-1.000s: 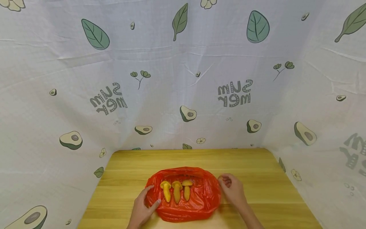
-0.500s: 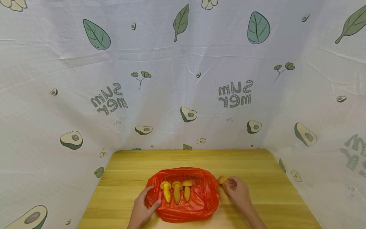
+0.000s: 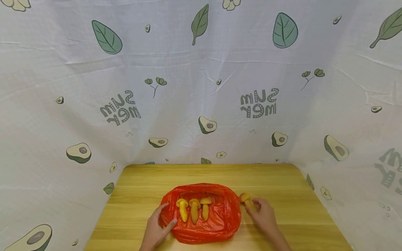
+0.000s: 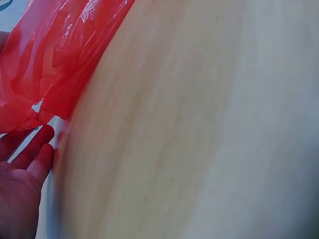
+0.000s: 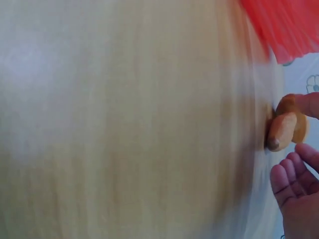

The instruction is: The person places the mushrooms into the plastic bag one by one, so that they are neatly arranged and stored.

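A red plastic bag point(image 3: 216, 219) is spread in a rounded shape on the wooden table. Side by side on it lie three yellow-brown mushrooms, the left mushroom point(image 3: 183, 211), the middle mushroom point(image 3: 194, 211) and the right mushroom point(image 3: 205, 209). My left hand point(image 3: 156, 225) rests at the bag's left side, thumb and fingers spread; in the left wrist view its fingers are loosely extended by the red plastic. Just right of the bag, another mushroom point(image 3: 246, 198) lies on the table. My right hand point(image 3: 265, 214) is beside its stem, fingers parted around it, thumb near the cap point(image 5: 286, 103).
The wooden table point(image 3: 298, 209) extends behind and to both sides of the bag. A pale cloth point(image 3: 176, 104) printed with leaves and avocados hangs behind it and along both sides.
My right hand has shifted slightly right and toward me from the bag's right edge, and the mushroom there has come into view, its fingers loosening from it. The left hand has stayed put.
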The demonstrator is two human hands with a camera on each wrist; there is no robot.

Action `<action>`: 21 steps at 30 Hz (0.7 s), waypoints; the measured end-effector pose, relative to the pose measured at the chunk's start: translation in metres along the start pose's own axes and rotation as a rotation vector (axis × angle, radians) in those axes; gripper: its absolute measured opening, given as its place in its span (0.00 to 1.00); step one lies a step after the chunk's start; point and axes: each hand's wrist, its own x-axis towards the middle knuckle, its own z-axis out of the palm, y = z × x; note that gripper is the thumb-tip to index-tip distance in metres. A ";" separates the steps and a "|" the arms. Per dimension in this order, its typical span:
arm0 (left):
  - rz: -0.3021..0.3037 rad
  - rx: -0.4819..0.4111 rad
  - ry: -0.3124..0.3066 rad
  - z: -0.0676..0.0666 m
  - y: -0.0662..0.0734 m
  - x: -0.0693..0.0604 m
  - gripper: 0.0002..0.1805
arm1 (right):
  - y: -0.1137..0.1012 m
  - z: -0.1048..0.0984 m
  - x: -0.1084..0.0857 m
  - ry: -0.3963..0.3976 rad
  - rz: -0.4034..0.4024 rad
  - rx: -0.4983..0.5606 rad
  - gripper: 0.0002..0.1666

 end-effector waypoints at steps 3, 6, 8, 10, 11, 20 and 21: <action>-0.003 0.010 -0.006 0.000 -0.001 0.001 0.39 | 0.003 0.003 -0.001 -0.038 0.006 -0.009 0.30; -0.004 0.018 -0.010 0.000 -0.001 0.001 0.39 | 0.005 0.005 -0.001 -0.062 0.021 0.002 0.30; 0.000 0.020 -0.011 0.001 -0.001 0.001 0.39 | 0.006 0.006 -0.001 -0.063 0.023 0.008 0.29; 0.000 0.016 -0.006 0.001 -0.001 0.001 0.39 | 0.006 0.007 -0.001 -0.061 0.022 0.014 0.28; 0.000 0.015 -0.004 0.001 -0.001 0.001 0.39 | 0.007 0.007 0.000 -0.059 0.020 0.017 0.28; -0.012 0.014 -0.006 0.002 -0.001 0.001 0.40 | 0.006 0.011 0.002 -0.015 0.000 0.041 0.24; -0.016 0.016 -0.009 0.002 -0.001 0.001 0.40 | 0.005 0.012 0.002 -0.009 -0.001 0.038 0.23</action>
